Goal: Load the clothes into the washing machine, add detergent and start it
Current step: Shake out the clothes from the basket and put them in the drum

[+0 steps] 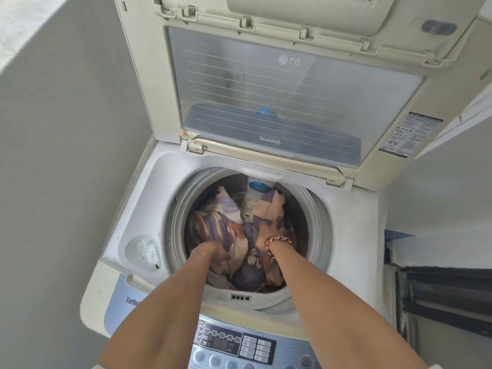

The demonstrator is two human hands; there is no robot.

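The white top-loading washing machine (pixel 138 187) stands with its lid (pixel 279 102) raised. Its drum (pixel 314 209) holds a heap of patterned clothes (pixel 213 225) in purple, cream and rust. Both my arms reach down into the drum. My left hand (pixel 210 249) is sunk into the clothes at the front left, its fingers curled into the fabric. My right hand (pixel 265 231), with a braided bracelet at the wrist, presses into the clothes at the middle right, and the cloth hides its fingers. A detergent recess (pixel 143 251) at the machine's left holds white and green powder.
The control panel (pixel 231 342) with buttons and a display lies along the machine's near edge, between my forearms. A grey wall (pixel 66 155) runs close on the left. A dark framed opening (pixel 439 296) sits low on the right.
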